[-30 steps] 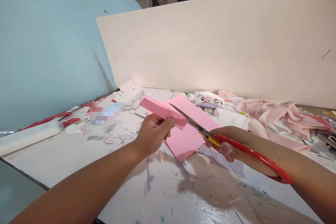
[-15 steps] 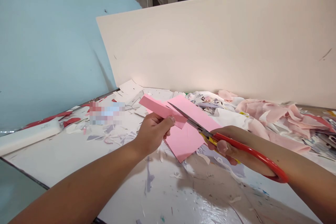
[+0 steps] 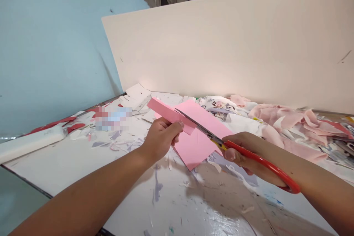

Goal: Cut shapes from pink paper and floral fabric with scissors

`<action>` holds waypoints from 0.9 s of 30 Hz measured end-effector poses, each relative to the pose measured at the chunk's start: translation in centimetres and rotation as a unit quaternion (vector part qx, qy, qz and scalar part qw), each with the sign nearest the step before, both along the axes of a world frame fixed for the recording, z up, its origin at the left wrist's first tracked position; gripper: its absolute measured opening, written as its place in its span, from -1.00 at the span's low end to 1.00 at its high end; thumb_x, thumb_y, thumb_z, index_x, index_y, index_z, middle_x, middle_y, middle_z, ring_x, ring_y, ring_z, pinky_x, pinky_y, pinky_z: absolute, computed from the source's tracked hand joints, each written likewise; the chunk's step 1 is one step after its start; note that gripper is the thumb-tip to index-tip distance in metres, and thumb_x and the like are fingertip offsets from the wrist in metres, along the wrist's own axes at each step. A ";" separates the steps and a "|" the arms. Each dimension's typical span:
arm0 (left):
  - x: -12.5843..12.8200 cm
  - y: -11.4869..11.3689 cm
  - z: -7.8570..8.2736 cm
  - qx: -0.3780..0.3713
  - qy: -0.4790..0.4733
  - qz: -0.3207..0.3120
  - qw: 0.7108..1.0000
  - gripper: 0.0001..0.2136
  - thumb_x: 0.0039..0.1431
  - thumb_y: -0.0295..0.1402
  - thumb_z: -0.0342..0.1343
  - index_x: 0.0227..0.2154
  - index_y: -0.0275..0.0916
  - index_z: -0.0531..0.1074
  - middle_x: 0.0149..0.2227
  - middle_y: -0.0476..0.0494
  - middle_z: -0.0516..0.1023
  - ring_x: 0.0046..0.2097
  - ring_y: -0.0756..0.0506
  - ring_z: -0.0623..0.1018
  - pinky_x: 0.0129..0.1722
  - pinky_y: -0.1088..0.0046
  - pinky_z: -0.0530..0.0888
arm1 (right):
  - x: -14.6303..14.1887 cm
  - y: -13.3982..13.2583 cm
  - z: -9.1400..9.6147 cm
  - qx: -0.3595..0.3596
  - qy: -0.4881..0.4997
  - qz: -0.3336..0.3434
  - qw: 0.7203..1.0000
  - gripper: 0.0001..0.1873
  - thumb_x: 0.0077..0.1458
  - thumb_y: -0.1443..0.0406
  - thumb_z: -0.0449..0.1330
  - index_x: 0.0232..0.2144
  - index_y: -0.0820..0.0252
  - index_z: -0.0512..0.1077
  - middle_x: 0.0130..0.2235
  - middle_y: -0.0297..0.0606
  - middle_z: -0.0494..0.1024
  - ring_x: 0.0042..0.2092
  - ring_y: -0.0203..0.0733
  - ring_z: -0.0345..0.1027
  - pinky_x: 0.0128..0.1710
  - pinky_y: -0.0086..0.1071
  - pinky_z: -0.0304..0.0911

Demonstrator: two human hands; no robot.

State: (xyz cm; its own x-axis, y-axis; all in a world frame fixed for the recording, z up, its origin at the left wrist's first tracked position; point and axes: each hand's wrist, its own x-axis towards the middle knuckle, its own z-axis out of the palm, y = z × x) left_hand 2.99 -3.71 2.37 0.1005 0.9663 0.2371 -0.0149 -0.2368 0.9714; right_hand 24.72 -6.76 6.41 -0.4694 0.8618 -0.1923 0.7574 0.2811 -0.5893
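Observation:
My left hand (image 3: 162,137) pinches a folded strip of pink paper (image 3: 168,113) between thumb and fingers. A larger pink paper sheet (image 3: 195,143) lies under and beyond it, and I cannot tell whether the two are joined. My right hand (image 3: 240,155) grips red-handled scissors (image 3: 257,164) with a yellow part near the pivot. Their narrow steel blades (image 3: 197,125) run along the pink strip's edge, nearly closed, with the paper near them. Part of the handle is hidden by my right hand.
The white table (image 3: 69,166) is littered with paper scraps and paint marks. Pink fabric pieces (image 3: 282,118) and floral cloth (image 3: 218,105) are heaped at the back right against a tall cream board (image 3: 221,44). A white roll (image 3: 30,143) lies at the left edge.
The scissor blades have narrowed and slid left along the pink strip. My right hand has shifted slightly left with them, and my left hand has barely moved.

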 end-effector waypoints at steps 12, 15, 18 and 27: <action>0.0 0.1 -0.3 -0.007 -0.037 -0.021 0.999 -0.73 -0.04 -0.31 0.06 -0.74 -0.27 0.21 -0.75 0.09 0.17 -0.65 0.11 0.19 -0.65 0.57 0.16 | -0.5 0.4 -0.1 -0.019 0.016 -0.105 0.994 -0.48 -0.11 -0.10 0.05 -0.66 0.17 -0.02 -0.61 -0.43 -0.05 -0.59 -0.41 -0.21 -0.64 -0.48 -0.20; 0.0 0.2 -0.3 -0.010 -0.034 -0.025 0.999 -0.72 -0.03 -0.30 0.06 -0.74 -0.27 0.21 -0.75 0.09 0.17 -0.65 0.11 0.19 -0.65 0.57 0.15 | -0.1 1.3 -0.9 0.017 0.023 -0.114 0.993 -0.54 -0.07 -0.05 0.04 -0.62 0.17 0.02 -0.60 -0.43 0.01 -0.58 -0.40 -0.14 -0.61 -0.48 -0.14; -0.1 0.2 -0.3 -0.013 -0.022 -0.031 0.999 -0.72 -0.02 -0.29 0.05 -0.74 -0.27 0.20 -0.75 0.09 0.16 -0.66 0.11 0.19 -0.65 0.57 0.14 | 0.3 2.3 -2.7 0.117 -0.070 -0.125 0.983 -0.57 -0.04 -0.03 -0.01 -0.63 0.17 0.05 -0.60 -0.39 0.15 -0.59 -0.36 -0.02 -0.61 -0.46 -0.11; 0.5 -0.5 -0.5 -0.009 0.073 -0.136 0.988 -0.75 0.00 -0.21 0.06 -0.61 -0.28 0.34 -0.65 0.05 0.29 -0.58 0.08 0.30 -0.56 0.55 0.28 | 0.2 3.4 -6.4 0.181 -0.175 -0.104 0.962 -0.77 -0.01 0.19 -0.03 -0.57 0.18 0.28 -0.50 -0.25 0.37 -0.56 -0.27 0.20 -0.63 -0.43 -0.06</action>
